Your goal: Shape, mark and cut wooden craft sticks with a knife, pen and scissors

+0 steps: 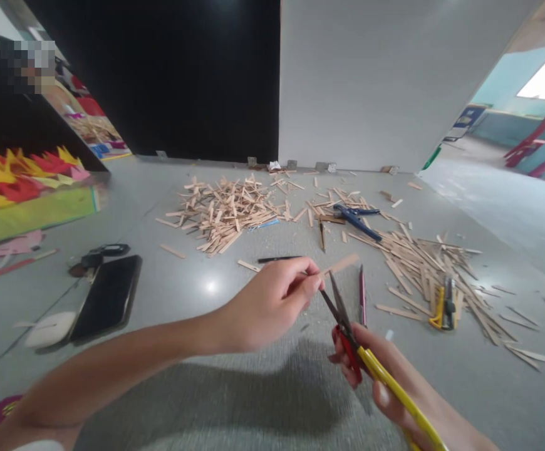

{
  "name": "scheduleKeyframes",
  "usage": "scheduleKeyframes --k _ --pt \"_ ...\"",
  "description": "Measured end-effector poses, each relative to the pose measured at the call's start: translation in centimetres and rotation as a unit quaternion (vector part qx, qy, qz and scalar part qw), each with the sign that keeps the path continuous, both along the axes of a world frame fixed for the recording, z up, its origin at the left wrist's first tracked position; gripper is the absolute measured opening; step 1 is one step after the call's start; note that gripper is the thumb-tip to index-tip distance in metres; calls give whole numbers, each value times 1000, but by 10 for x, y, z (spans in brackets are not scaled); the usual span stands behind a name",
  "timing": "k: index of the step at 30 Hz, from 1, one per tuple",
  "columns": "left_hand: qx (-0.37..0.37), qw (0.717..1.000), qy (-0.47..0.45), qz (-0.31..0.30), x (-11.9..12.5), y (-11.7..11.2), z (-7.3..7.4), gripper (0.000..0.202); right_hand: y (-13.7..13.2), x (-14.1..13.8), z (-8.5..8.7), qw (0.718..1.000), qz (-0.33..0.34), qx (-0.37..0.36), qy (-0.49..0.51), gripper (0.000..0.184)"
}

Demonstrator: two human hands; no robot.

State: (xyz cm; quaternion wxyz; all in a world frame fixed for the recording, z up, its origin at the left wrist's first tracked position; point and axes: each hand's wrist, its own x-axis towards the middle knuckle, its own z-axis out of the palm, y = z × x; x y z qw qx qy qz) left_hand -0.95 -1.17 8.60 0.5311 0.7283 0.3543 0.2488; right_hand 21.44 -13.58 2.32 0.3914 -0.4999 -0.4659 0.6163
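Observation:
Between its fingertips my left hand (272,300) pinches a flat wooden stick (342,265) that points to the right. My right hand (389,369) is closed around scissors (347,338) with red and yellow handles. The scissor blades are parted, and their tips are close to the stick's lower edge; I cannot tell if they touch it. A purple pen (362,294) lies just beyond my right hand. Past my left hand is a dark pen-like tool (277,259), partly covered by the hand.
A heap of short wooden pieces (230,213) lies ahead, longer sticks (423,269) to the right. Blue-handled pliers (357,219) and a yellow cutter (445,305) rest among them. On the left are a phone (108,297), a white earbud case (51,330) and a yellow-green box (32,213). Panels (371,81) stand behind.

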Motion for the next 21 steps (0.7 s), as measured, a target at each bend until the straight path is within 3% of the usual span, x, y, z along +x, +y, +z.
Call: scheduleKeyframes --k 3,10,14,21 --pt "2 1000 10 -20 1 -5 -3 28 -2 -4 -9 999 0 16 -45 70" --pt "27 997 61 -31 -2 -11 -8 28 -3 -3 -48 994 13 78 -78 71" --pt "26 996 75 -34 -3 -15 -8 27 -14 -2 -50 993 -30 87 -69 77" --pt "6 995 85 -56 -2 -19 -8 30 -13 8 -44 993 29 94 -72 81"
